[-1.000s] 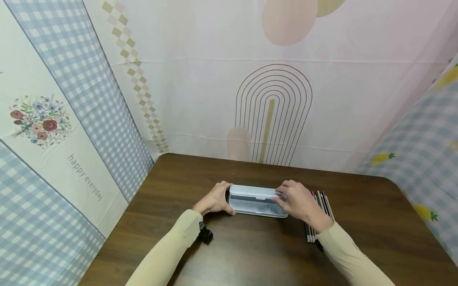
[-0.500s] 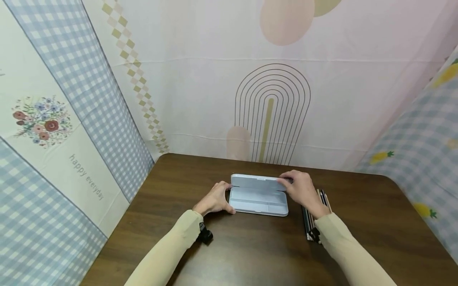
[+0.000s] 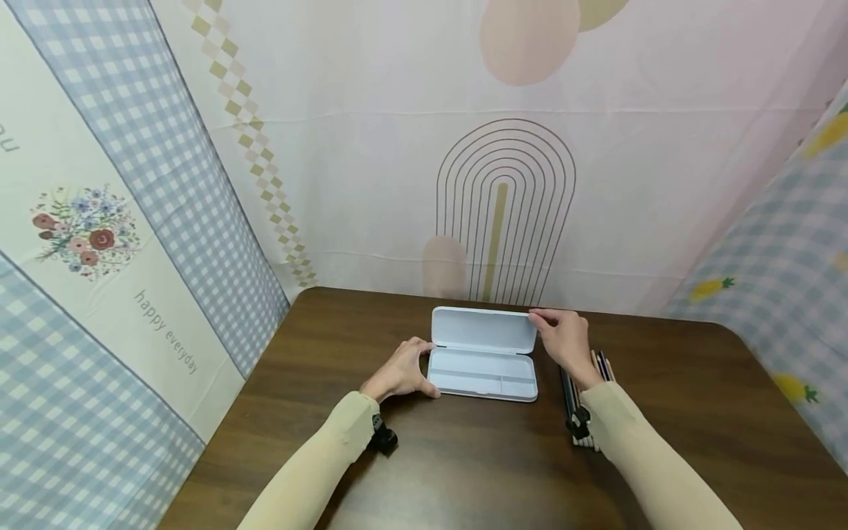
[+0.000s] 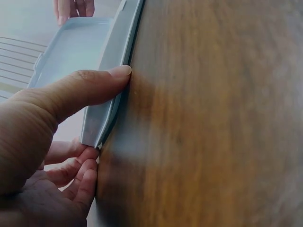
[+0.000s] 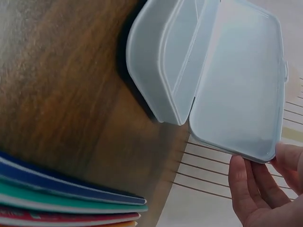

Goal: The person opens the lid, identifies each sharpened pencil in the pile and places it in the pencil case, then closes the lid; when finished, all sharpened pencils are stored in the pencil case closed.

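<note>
A pale blue pencil case (image 3: 464, 363) lies on the table with its compartments showing and nothing in them. Its hinged lid (image 3: 483, 329) stands raised at the back. At the case's left end my left hand (image 3: 403, 370) grips it, thumb on the front side and fingers round the end, as the left wrist view shows. The lid's far right corner is pinched between the thumb and fingers of my right hand (image 3: 566, 340). In the right wrist view, those fingers (image 5: 244, 182) sit at the lid's edge, and the lid's smooth inner face is visible.
Several colored pencils (image 5: 75, 187) lie side by side on the brown table (image 3: 424, 456), right of the case and partly under my right forearm. Patterned cloth (image 3: 371, 184) hangs behind the table and along both sides.
The lid has swung up and back from half lowered to raised, with my right hand moving away from me and now pinching its corner. My left hand stays at the case's left end.
</note>
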`<state>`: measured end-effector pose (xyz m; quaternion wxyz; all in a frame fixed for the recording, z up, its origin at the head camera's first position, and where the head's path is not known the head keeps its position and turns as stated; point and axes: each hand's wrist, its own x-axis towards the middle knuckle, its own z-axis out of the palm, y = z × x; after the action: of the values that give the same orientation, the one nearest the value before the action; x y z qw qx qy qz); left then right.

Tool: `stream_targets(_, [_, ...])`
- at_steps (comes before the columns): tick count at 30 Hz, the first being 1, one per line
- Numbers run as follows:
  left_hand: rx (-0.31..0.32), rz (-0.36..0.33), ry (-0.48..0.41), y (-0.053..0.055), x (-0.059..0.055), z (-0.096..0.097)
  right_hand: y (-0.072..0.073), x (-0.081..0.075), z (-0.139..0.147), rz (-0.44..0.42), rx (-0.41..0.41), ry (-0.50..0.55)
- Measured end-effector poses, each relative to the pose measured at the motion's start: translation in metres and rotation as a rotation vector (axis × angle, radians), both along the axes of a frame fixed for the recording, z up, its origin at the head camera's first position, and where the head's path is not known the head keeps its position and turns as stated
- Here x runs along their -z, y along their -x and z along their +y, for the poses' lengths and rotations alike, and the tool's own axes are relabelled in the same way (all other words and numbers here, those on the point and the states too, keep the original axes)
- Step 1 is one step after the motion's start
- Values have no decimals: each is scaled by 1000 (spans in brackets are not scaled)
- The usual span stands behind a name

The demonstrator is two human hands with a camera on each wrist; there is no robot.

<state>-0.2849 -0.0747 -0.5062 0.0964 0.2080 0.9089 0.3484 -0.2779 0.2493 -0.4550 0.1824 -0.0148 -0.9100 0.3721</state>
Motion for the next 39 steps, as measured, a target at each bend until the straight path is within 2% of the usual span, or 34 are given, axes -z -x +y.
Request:
stream_targets(6, [-3, 7, 0, 0, 0, -1, 4, -2, 2, -59, -56, -28])
stream_targets(10, [-1, 6, 6, -1, 0, -1, 2, -2, 4, -82, -113, -69])
stream_targets(14, [-13, -3, 9, -1, -1, -1, -3, -4, 5, -73, -150, -106])
stream_targets(18, [-16, -8, 7, -1, -2, 0, -9, -5, 7, -49, -138, -122])
stream_targets(24, [-13, -2, 4, -1, -1, 1, -29, -8, 16, 29, -85, -115])
stream_targets(27, [-11, -4, 11, -3, 0, 1, -41, -7, 25, 37, -59, -122])
stream_targets(39, [-18, -9, 25, -1, -1, 2, -82, 0, 69, -118, 11, -178])
